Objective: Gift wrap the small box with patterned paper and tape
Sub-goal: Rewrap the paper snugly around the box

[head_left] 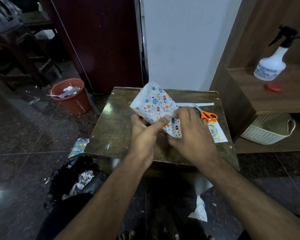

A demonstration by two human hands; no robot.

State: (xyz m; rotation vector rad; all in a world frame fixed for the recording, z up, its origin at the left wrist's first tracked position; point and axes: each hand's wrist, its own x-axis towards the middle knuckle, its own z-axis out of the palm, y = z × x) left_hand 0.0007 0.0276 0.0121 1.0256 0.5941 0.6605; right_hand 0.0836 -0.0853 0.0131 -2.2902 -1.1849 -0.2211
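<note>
Wrapped box (pixel 154 104) tilted, held above small brown table (pixel 121 125). Left hand (pixel 144 132) grips its near-left side, thumb pressed flat on the patterned face. Right hand (pixel 190 130) covers the box's near-right end, fingers curled on the paper. Orange scissors (pixel 207 115) and white paper strip (pixel 196 104) on table behind right hand. Red bin (pixel 71 96) and black trash bag (pixel 73 179) on floor at left. Spray bottle (pixel 272 63) on shelf at right.

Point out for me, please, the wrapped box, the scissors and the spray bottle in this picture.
wrapped box (pixel 154 104): head view, on the patterned upper face, above the hands.
scissors (pixel 208 116): head view, on the orange handles, on the table.
spray bottle (pixel 270 65): head view, on the white body, on the shelf.
</note>
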